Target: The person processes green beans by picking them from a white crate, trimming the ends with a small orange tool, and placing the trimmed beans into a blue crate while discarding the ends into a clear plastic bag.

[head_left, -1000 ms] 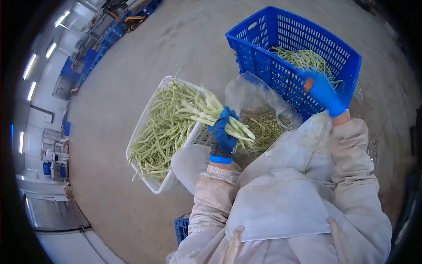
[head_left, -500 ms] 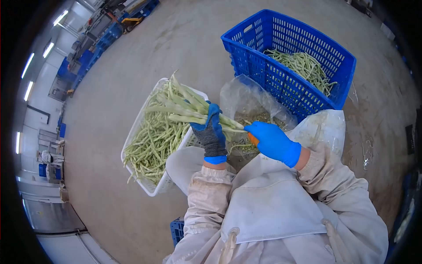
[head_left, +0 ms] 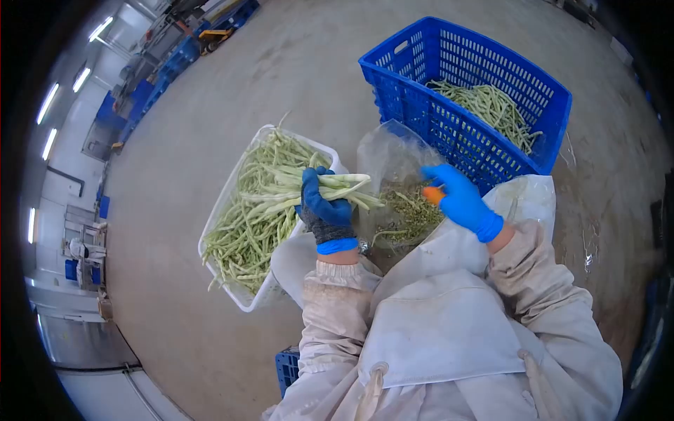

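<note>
My left hand (head_left: pixel 326 210), in a blue-and-grey work glove, is closed around a bunch of pale green beans (head_left: pixel 349 185), their ends pointing right. Over the scraps, my right hand (head_left: pixel 463 203) in a blue glove is closed on a small orange-handled tool (head_left: pixel 434 194); its blade, if any, cannot be made out. The two hands are apart. Left of my left hand stands a white crate (head_left: pixel 246 303) heaped with long green beans (head_left: pixel 242 242). Below and between the hands lies a clear plastic bag (head_left: pixel 379 151) with bean trimmings (head_left: pixel 414 214) on it.
A blue slatted crate (head_left: pixel 456 133) stands at the upper right, partly filled with beans (head_left: pixel 491 109). Part of another blue crate (head_left: pixel 287 366) shows beside my left sleeve. Across the floor at far left, a person in white (head_left: pixel 81 251) is near equipment.
My right hand has moved right and up, away from the bunch. My left hand has turned with its beans and shifted slightly; the bean ends now sit higher. The view has moved slightly.
</note>
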The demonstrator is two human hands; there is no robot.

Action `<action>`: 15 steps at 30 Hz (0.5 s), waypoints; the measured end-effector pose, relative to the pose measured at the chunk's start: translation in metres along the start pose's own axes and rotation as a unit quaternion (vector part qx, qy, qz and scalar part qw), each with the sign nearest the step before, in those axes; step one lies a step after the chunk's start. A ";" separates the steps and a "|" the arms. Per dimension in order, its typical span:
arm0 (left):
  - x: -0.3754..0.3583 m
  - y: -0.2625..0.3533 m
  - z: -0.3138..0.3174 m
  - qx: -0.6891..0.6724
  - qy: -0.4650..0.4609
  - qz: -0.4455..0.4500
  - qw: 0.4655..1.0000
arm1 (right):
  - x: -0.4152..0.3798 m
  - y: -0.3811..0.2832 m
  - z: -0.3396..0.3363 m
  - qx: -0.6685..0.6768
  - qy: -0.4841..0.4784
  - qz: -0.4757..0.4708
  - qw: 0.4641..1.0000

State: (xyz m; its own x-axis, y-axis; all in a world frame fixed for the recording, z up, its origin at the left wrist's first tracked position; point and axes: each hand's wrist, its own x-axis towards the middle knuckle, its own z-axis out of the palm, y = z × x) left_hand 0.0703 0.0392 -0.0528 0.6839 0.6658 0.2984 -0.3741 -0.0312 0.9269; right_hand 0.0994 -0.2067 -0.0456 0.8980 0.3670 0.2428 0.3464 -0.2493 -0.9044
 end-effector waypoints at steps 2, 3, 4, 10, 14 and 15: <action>-0.006 0.008 0.011 -0.112 0.019 -0.097 0.989 | 0.000 -0.029 0.018 0.080 -0.119 -0.031 0.989; -0.011 0.012 0.016 0.089 -0.009 0.042 0.995 | -0.001 -0.034 0.030 0.080 -0.115 -0.029 0.990; -0.015 0.014 0.018 0.283 -0.036 0.180 0.941 | -0.002 -0.037 0.042 0.089 -0.129 -0.011 0.988; -0.015 0.008 0.022 0.205 -0.049 0.117 0.971 | -0.003 -0.042 0.060 0.162 -0.137 0.101 0.972; -0.025 0.014 0.039 0.144 -0.045 0.128 0.980 | -0.002 -0.010 0.073 0.330 -0.048 0.256 0.907; -0.030 0.026 0.052 0.008 0.001 0.032 0.999 | -0.001 -0.009 0.072 0.330 -0.045 0.254 0.908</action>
State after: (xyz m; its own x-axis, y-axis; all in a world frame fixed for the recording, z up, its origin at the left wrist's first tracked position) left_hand 0.0724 -0.0203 -0.0253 0.6569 0.6640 0.3572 -0.4070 -0.0865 0.9093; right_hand 0.0756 -0.1404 -0.0630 0.8604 0.4337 -0.2675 -0.3711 0.1737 -0.9122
